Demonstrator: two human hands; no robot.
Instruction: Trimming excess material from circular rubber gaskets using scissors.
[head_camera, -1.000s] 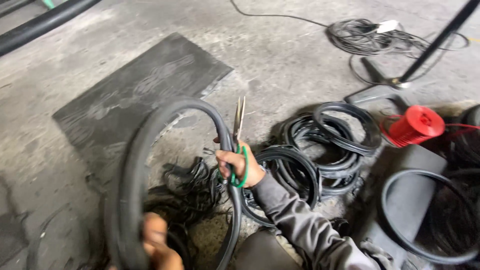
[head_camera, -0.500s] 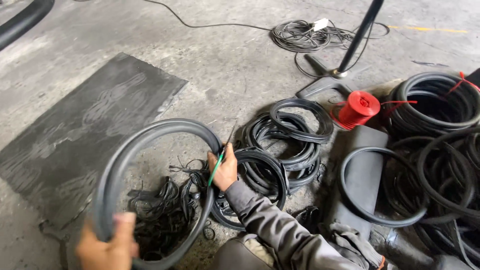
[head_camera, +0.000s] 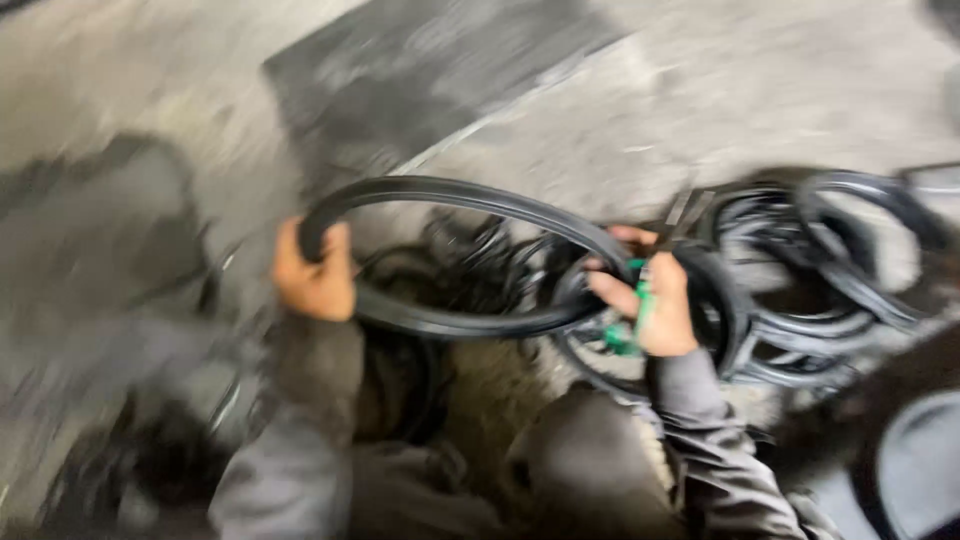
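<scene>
Both hands hold one black rubber loop (head_camera: 470, 255) just above the floor. Left hand (head_camera: 315, 275) is closed around the left end of the loop, the fingers wrapped over the strip where it bends, and the grey sleeve goes down from the wrist to the bottom of the view. Right hand (head_camera: 655, 300) meets the loop at its right end; its fingers are curled, and green-handled scissors (head_camera: 640, 300) are kept in the same hand, with the blades pointing up and to the right past the fingertips. The view is blurred, so I cannot tell exactly how firmly the right fingers press on the rubber.

The loop lies flattened, like a long oval, stretched between the two hands.

Under the loop and behind it there is a tangle of thin black rubber scraps (head_camera: 470, 250) on the concrete floor (head_camera: 750, 90). To the right of the right hand lie several coiled black rubber rings (head_camera: 830, 260) — they overlap each other, and the nearest one is just behind the hand. A dark rectangular mat (head_camera: 430, 70) lies flat on the floor further away, well apart from the hands. At the lower right edge one more dark ring (head_camera: 905, 460) is partly visible — too blurred to say more.
</scene>
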